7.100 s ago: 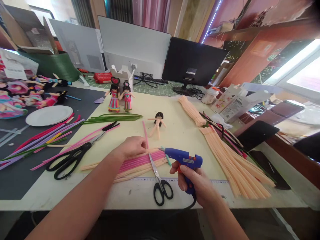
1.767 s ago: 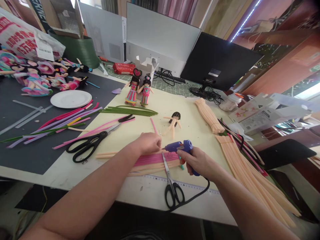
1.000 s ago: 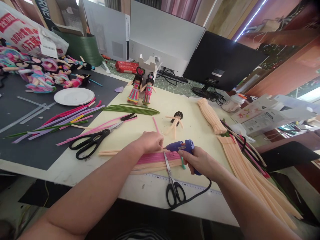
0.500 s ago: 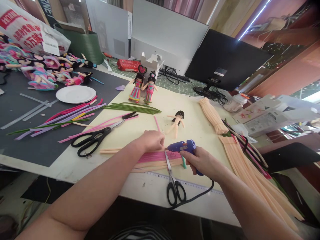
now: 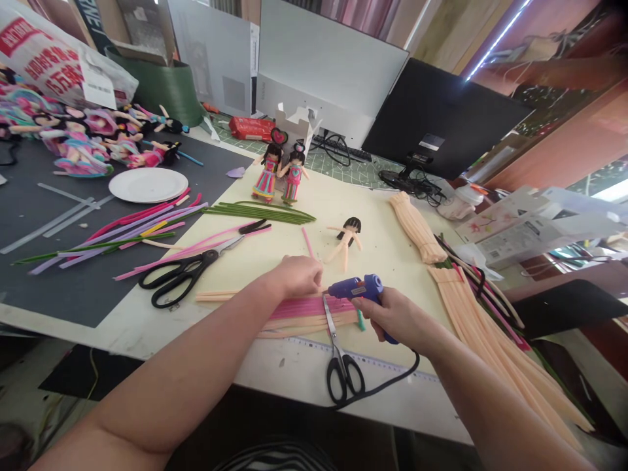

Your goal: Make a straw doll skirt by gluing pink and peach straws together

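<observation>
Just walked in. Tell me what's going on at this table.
A person is at work with both hands. The right hand grips a blue glue gun, its nozzle aimed at the left hand, which presses on a row of pink and peach pipe cleaners lying on the table. Small scissors lie across that row. An undressed doll lies just beyond the hands.
</observation>
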Tool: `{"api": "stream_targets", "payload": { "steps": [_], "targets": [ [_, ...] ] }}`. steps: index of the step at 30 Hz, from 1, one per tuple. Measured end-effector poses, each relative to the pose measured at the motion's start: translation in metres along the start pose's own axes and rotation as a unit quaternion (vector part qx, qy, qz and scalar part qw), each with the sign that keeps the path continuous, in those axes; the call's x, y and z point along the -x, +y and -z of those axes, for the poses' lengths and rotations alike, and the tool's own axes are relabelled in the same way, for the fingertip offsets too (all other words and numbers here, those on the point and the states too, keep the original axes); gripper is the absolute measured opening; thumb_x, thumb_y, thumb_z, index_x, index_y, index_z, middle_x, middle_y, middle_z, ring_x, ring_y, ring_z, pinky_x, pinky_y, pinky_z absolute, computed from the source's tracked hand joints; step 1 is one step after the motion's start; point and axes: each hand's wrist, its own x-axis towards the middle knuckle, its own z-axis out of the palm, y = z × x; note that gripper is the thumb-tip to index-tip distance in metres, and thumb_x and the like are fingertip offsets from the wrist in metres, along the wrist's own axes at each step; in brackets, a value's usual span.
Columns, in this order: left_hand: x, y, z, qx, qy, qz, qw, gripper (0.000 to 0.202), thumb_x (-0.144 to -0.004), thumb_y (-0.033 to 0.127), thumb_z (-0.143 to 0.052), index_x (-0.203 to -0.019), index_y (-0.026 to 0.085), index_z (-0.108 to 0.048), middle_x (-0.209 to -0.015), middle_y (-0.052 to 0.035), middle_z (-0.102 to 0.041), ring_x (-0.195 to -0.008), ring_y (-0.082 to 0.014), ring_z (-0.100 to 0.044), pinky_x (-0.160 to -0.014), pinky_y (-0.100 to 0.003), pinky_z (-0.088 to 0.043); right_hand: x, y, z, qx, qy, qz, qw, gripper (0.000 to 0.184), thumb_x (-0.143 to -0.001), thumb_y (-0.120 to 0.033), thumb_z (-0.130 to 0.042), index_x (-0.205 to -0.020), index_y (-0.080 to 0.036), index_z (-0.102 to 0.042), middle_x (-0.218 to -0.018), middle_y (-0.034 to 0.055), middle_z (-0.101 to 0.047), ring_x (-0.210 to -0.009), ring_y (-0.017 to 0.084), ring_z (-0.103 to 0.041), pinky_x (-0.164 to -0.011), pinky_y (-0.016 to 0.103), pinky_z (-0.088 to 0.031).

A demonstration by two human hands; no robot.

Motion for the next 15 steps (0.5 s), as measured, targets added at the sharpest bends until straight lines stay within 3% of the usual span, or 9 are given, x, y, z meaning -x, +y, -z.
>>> {"api": "stream_targets", "payload": {
  "steps": [4, 10, 15],
  "targets": [
    [-0.0007, -0.0004, -0.0007, -0.004, 0.000, 0.000, 1.000, 0.020, -0.063, 0.022, -0.060, -0.081, 0.024, -0.070, -0.084, -0.0018, -0.073, -0.076, -0.0192, -0.063, -0.064, -0.027, -0.040, -0.0004, 0.0021, 0.0003, 0.011, 0.001, 0.007, 1.000, 0.043, -0.085, -0.051, -0.046, -0.055, -0.020, -0.046, -0.042, 0.0009, -0.053, -0.042, 0.012, -0.049, -0.046, 0.025, -0.039],
    [0.0004, -0.0001, -0.0001, 0.004, -0.003, 0.002, 1.000, 0.021, -0.063, 0.023, -0.060, -0.081, 0.024, -0.070, -0.083, -0.0021, -0.072, -0.075, -0.0190, -0.063, -0.064, -0.027, -0.040, 0.0023, 0.0007, 0.0030, -0.030, -0.001, 0.016, 0.999, 0.035, -0.086, -0.049, -0.047, -0.073, -0.018, -0.055, -0.042, -0.0015, -0.053, -0.042, 0.011, -0.048, -0.045, 0.023, -0.039],
    [0.0016, 0.0002, -0.0001, 0.002, -0.001, -0.001, 1.000, 0.020, -0.064, 0.024, -0.058, -0.081, 0.024, -0.070, -0.081, -0.0022, -0.072, -0.072, -0.0184, -0.063, -0.063, -0.027, -0.040, -0.0002, -0.0004, 0.0030, -0.021, -0.005, 0.020, 1.000, 0.036, -0.087, -0.050, -0.046, -0.072, -0.018, -0.054, -0.042, -0.0009, -0.054, -0.041, 0.011, -0.047, -0.045, 0.024, -0.039]
  ]
}}
